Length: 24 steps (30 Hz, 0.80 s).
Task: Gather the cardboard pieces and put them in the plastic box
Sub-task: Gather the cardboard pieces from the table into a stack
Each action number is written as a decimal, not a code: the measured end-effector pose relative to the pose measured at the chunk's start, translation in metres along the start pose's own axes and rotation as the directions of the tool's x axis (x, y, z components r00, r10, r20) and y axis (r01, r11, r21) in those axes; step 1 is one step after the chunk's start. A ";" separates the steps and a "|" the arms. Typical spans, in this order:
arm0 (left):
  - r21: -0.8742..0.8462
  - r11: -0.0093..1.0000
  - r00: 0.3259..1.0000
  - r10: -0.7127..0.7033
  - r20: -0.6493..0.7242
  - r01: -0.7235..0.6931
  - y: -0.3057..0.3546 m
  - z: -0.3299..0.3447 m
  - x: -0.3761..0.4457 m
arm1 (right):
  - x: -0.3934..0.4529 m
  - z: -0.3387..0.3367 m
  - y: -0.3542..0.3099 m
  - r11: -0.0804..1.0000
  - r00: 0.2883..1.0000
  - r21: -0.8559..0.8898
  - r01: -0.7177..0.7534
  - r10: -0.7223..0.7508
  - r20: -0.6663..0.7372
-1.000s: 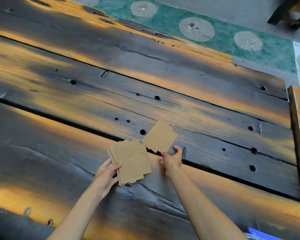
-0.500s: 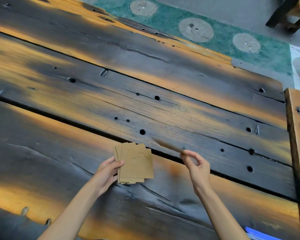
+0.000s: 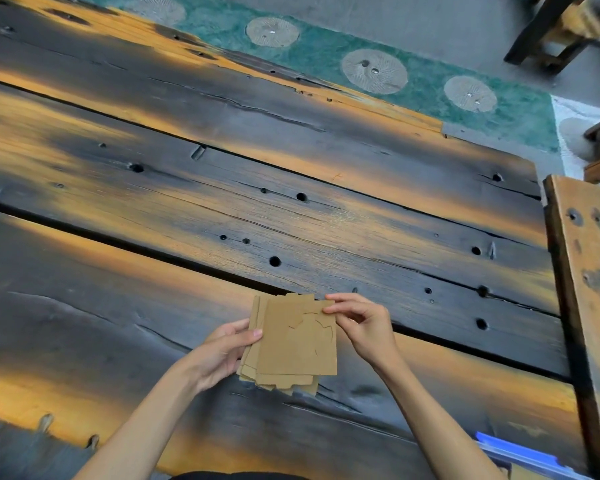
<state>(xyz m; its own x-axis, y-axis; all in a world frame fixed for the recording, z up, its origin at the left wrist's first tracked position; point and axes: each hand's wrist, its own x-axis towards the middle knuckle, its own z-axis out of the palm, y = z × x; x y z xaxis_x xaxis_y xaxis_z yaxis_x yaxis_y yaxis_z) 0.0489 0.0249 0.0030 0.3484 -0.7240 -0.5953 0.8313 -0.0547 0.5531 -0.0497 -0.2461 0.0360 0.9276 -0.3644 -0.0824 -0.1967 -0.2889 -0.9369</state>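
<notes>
Squaring the cardboard stack (image 3: 293, 344) comes first: your left hand (image 3: 222, 355) cradles it from beneath, thumb curled over the near left edge, just above the dark plank table (image 3: 222, 209). Your right hand (image 3: 362, 323) pinches the top sheet's far right corner between thumb and forefinger, other fingers loosely curled. Slide that sheet flush and tap the ragged lower edges level, or loose pieces may slip. A blue edge, likely the plastic box (image 3: 520, 453), shows at your lower right, so carry the stack there with both hands
</notes>
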 end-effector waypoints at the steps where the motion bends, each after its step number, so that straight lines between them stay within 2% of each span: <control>1: 0.014 1.000 1.000 -0.005 0.003 0.004 -0.002 0.001 -0.001 | -0.002 0.001 -0.001 1.000 1.000 -0.027 0.013 -0.013 0.004; 4: 0.049 0.999 1.000 -0.014 -0.016 0.014 -0.008 0.005 -0.004 | -0.010 0.004 -0.001 0.997 1.000 -0.077 0.004 -0.003 0.009; 8: 0.067 0.998 0.997 0.011 -0.070 -0.007 -0.016 0.013 -0.004 | -0.027 0.007 -0.001 0.984 0.986 -0.068 -0.165 0.164 -0.012; 11: 0.067 0.997 0.991 0.039 -0.126 -0.031 -0.020 0.021 -0.001 | -0.047 0.010 -0.005 0.952 0.952 0.122 -0.280 0.292 -0.091; 13: 0.059 0.997 0.987 0.059 -0.148 -0.051 -0.022 0.027 0.002 | -0.064 0.012 -0.005 0.887 0.906 0.271 -0.373 0.412 -0.101; 16: 0.041 0.997 0.983 0.072 -0.168 -0.066 -0.027 0.046 0.008 | -0.094 0.010 -0.005 0.660 0.797 0.543 -0.519 0.603 0.029; 18: 0.038 0.997 0.982 0.075 -0.175 -0.070 -0.034 0.061 0.014 | -0.110 0.008 0.000 0.582 0.777 0.626 -0.519 0.626 0.063; 24: 0.125 0.991 0.992 0.052 -0.117 -0.038 -0.057 0.108 0.026 | -0.136 -0.015 0.008 0.559 0.751 0.713 -0.423 0.656 -0.069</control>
<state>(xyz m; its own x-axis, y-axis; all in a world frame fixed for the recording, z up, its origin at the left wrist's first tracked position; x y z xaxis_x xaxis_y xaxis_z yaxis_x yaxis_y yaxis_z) -0.0359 -0.0655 0.0188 0.4398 -0.6403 -0.6298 0.7569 -0.1133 0.6437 -0.1821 -0.2119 0.0443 0.5461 -0.5243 -0.6533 -0.2758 0.6239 -0.7312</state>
